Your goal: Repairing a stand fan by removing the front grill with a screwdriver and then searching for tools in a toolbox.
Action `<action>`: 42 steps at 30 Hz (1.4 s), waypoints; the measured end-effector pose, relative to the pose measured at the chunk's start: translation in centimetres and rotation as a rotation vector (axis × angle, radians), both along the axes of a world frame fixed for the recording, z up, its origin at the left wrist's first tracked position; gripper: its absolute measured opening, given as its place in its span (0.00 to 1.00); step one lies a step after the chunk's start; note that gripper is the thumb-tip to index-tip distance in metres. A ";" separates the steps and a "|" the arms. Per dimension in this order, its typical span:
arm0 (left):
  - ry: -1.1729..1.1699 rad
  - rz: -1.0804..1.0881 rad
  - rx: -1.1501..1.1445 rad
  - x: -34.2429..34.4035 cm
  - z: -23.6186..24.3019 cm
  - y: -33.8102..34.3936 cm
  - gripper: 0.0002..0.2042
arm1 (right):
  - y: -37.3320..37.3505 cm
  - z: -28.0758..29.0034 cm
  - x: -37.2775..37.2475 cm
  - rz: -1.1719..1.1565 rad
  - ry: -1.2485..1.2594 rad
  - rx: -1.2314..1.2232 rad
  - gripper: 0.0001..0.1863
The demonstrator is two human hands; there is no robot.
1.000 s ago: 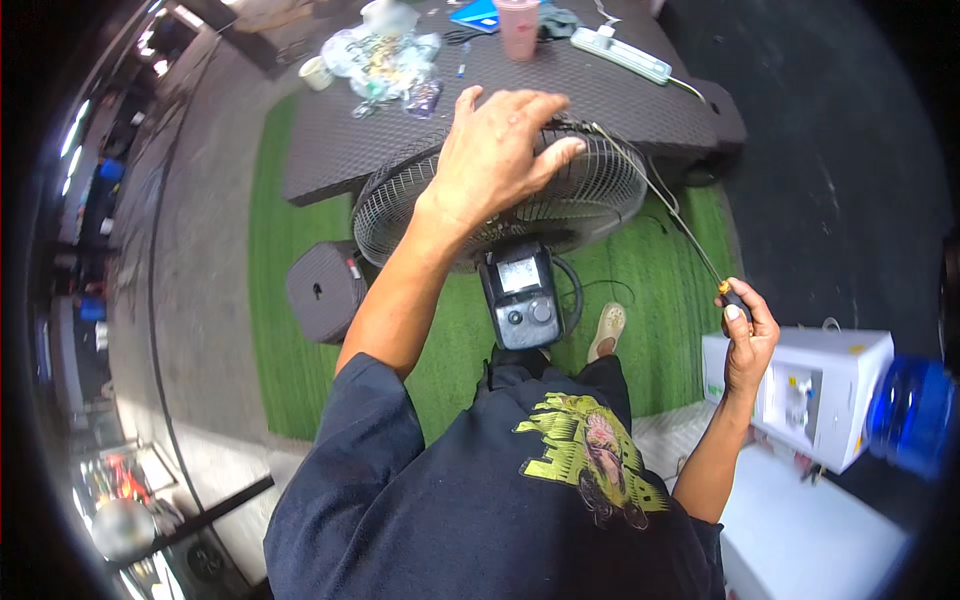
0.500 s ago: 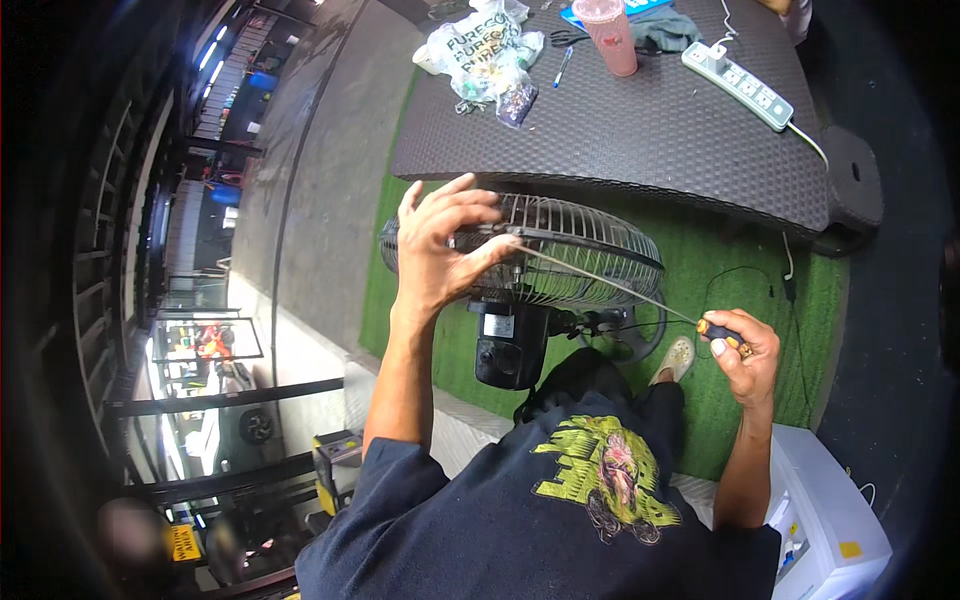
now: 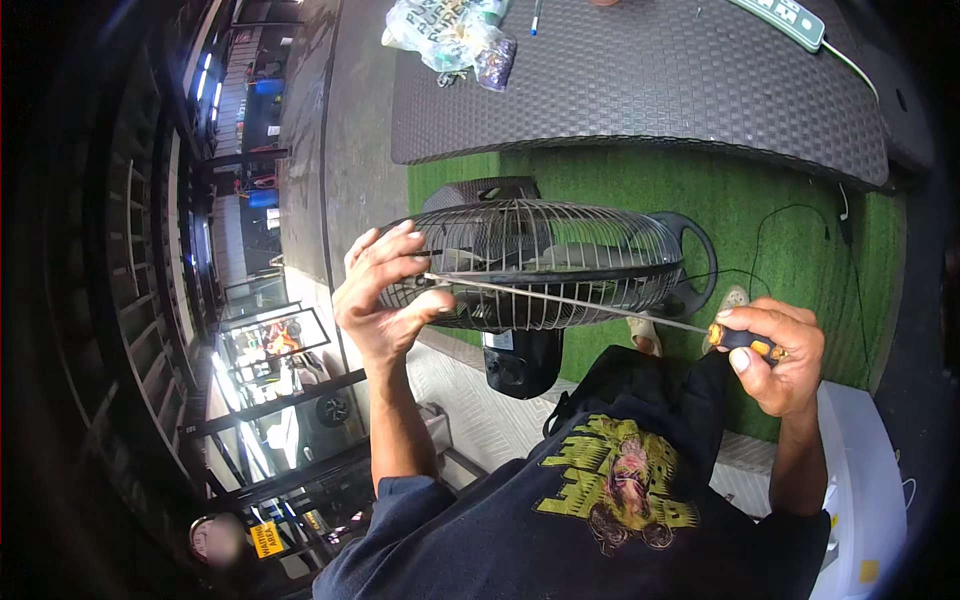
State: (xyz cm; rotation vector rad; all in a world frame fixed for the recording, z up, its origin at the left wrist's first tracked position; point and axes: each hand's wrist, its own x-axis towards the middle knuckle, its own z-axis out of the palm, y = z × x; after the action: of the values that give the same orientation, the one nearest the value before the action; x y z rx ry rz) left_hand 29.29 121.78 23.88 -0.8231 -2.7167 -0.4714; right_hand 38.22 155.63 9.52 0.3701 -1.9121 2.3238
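Observation:
A long screwdriver point(image 3: 748, 343) with a black and orange handle is gripped in my right hand point(image 3: 785, 355). Its thin shaft slants left across the front of a black fan point(image 3: 560, 225) and ends at the cage's left rim. Beside that tip is my left hand point(image 3: 385, 295), thumb and fingers apart on either side of it. Whether the left fingertips touch the rim cannot be made out. Lying with its wire cage edge-on to me, the fan has its dark motor housing point(image 3: 522, 365) toward my lap.
A dark woven table point(image 3: 640, 90) stands beyond the fan, bearing a plastic bag point(image 3: 445, 35), a pen point(image 3: 536, 18) and a power strip point(image 3: 785, 20). Green turf point(image 3: 790, 250) lies below, crossed by a thin cable. A white box-shaped unit point(image 3: 860, 480) stands at my right.
The fan's cage has tilted, showing more of its wire face. My left hand and the screwdriver tip have shifted left and lower along its rim; the right hand still holds the handle.

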 end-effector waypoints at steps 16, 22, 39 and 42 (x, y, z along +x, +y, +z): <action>-0.005 0.018 0.059 0.0 0.1 0.3 0.18 | 0.3 -1.2 -2.0 0.208 -0.170 -0.144 0.13; -0.002 -0.034 0.040 0.1 0.3 0.3 0.20 | 2.0 1.1 -2.6 0.482 -0.551 -0.296 0.13; 0.040 -0.037 -0.013 -0.1 0.3 1.6 0.21 | 3.6 3.4 -6.2 -0.029 0.674 0.683 0.22; 0.021 -0.056 -0.001 0.0 0.0 1.9 0.21 | 3.1 3.3 -4.6 0.078 0.276 0.398 0.25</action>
State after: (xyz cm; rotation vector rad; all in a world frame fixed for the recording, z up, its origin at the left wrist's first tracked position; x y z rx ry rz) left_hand 29.33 123.71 23.91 -0.9021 -2.6813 -0.4705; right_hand 33.65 158.75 12.83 0.7679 -2.2345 1.7997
